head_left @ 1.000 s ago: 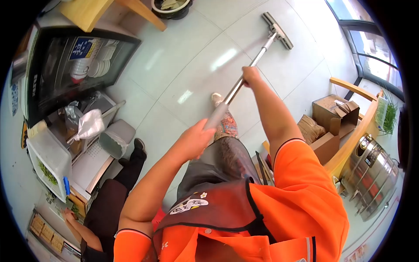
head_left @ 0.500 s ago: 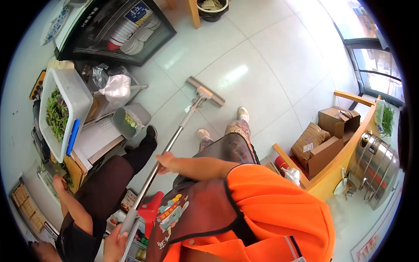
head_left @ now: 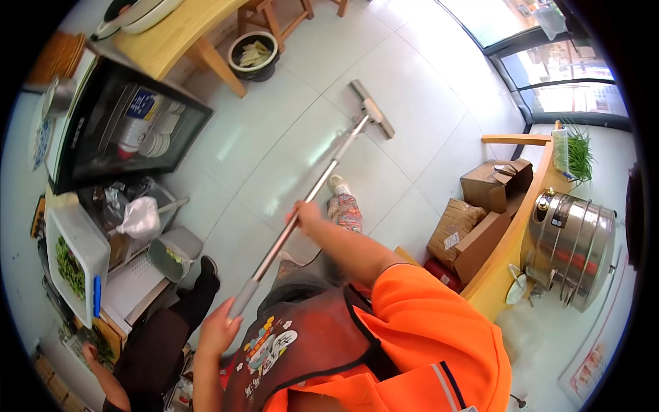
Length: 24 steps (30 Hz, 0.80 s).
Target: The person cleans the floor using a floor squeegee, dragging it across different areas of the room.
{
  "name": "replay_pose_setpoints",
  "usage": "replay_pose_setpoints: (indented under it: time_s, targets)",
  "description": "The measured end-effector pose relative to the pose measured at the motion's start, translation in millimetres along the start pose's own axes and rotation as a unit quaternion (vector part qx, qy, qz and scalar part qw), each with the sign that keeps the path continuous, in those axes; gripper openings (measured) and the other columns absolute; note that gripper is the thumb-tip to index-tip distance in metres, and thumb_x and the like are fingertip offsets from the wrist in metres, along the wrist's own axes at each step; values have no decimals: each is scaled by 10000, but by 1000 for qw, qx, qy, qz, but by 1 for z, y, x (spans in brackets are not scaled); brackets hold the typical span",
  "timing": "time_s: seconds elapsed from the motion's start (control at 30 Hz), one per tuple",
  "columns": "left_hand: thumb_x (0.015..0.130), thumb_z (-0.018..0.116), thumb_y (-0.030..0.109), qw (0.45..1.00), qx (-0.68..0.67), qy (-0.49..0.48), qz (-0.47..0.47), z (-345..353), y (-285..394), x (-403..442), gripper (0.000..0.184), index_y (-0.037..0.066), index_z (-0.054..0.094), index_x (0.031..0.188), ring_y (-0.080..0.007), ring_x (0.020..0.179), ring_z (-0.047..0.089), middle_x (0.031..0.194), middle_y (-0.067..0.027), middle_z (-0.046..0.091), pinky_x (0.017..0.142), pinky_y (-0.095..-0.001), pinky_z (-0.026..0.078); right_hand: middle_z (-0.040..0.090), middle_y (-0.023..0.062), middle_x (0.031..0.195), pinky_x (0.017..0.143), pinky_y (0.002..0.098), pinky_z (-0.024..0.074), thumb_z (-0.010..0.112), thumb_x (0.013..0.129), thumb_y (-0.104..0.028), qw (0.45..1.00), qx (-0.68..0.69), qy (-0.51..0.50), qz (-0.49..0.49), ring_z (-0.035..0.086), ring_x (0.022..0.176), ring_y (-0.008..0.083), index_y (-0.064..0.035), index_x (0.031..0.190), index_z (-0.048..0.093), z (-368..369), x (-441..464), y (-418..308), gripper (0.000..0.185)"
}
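The left hand (head_left: 218, 328) clasps the near end of the mop (head_left: 322, 180); the right hand (head_left: 303, 216) grasps its metal pole (head_left: 274, 253) farther along, hands spread apart probably for leverage and steering. The mop head (head_left: 373, 110) rests on the floor (head_left: 419, 86), far and just right of centre.

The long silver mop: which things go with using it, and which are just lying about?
In use:
long silver metal pole
smooth grey grip, in the left hand
right hand, around the pole
flat grey mop head

Seemingly just about:
open brown cardboard box
round black bin with a pale rim
shiny steel cylinder
white plastic bag
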<state>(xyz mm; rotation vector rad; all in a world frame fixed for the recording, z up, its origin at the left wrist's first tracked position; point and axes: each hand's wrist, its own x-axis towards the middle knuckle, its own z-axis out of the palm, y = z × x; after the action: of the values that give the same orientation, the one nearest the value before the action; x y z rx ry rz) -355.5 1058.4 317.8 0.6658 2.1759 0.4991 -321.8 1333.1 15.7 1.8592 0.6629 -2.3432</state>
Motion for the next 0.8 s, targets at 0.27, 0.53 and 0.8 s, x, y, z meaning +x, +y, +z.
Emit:
replay_pose_setpoints:
  time_s: [0.27, 0.53, 0.8]
  targets:
    - [804, 565, 195, 941, -164, -274, 115, 118, 273, 354, 640, 64, 256, 1349, -356, 780, 594, 948, -253, 580, 701, -417, 469, 430, 86, 651, 474, 352, 477, 471, 903, -146, 961, 105, 139, -213, 440, 479, 197, -10, 799, 424, -228, 105, -367, 177]
    - [805, 573, 195, 922, -207, -321, 63, 162, 404, 524, 582, 50, 357, 1326, -170, 534, 570, 797, -94, 575, 510, -317, 457, 449, 113, 787, 557, 378, 528, 455, 902, -149, 944, 126, 162, -259, 504, 582, 218, 37, 941, 418, -295, 169, -502, 194]
    - [796, 572, 177, 885, -374, -272, -47, 112, 311, 484, 633, 66, 337, 1374, -104, 471, 478, 748, -50, 539, 432, -263, 408, 515, 116, 751, 432, 326, 503, 493, 897, -217, 965, -68, 167, -191, 557, 524, 214, 14, 986, 435, -196, 178, -457, 254]
